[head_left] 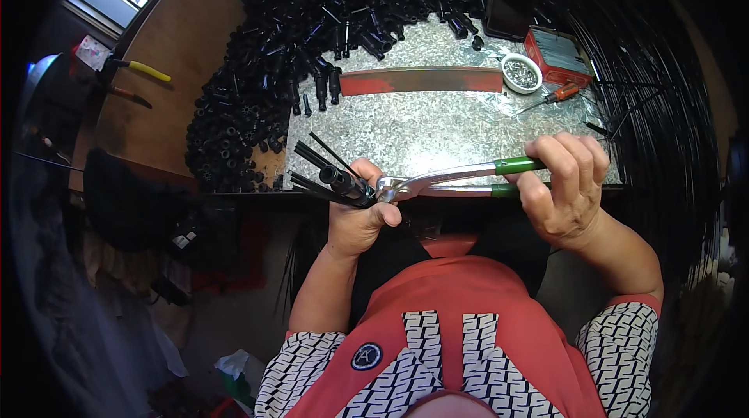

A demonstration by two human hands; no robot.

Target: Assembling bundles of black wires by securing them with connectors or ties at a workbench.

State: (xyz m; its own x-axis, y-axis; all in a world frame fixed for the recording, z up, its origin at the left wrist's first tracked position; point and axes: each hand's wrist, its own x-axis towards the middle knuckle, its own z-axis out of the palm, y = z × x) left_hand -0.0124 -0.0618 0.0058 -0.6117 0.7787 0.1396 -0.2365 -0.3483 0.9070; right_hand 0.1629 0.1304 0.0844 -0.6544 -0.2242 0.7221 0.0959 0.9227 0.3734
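Note:
My left hand (355, 223) is closed round a black tubular part (337, 178) with several thin black rods (310, 154) sticking out to the left. My right hand (568, 196) grips the green handles of metal pincers (445, 175), its fingers wrapped over the ends. The pincers' head is at the right end of the black part, between my left thumb and fingers. What the jaws bite on is hidden. Both hands are over the front edge of the table, before my body.
Black tubular parts (312, 20) are heaped across the back and left of the speckled tabletop (374, 129). A red-brown strip (421, 80), white bowl of small metal pieces (521, 73), red box (558, 59) and orange-handled screwdriver (563, 92) lie behind my hands. Long black rods (663, 90) fill the right side.

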